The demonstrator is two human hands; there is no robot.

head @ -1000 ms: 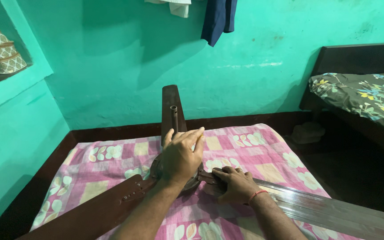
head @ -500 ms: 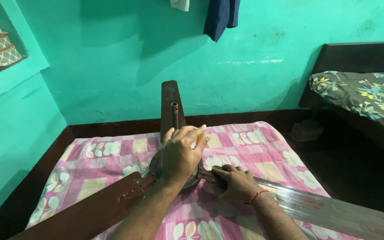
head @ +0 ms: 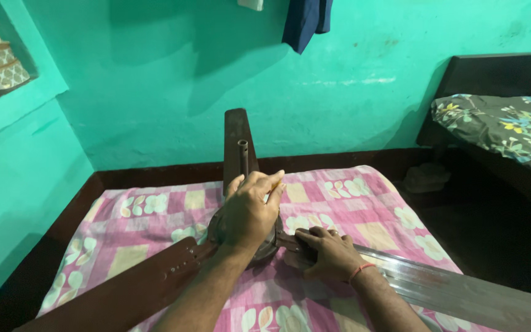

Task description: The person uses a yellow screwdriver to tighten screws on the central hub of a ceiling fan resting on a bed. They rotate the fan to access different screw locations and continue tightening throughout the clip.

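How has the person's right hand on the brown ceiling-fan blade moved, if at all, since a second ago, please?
No. The right hand stays pressed on the blade root beside the fan's round motor hub; only the camera shifted.
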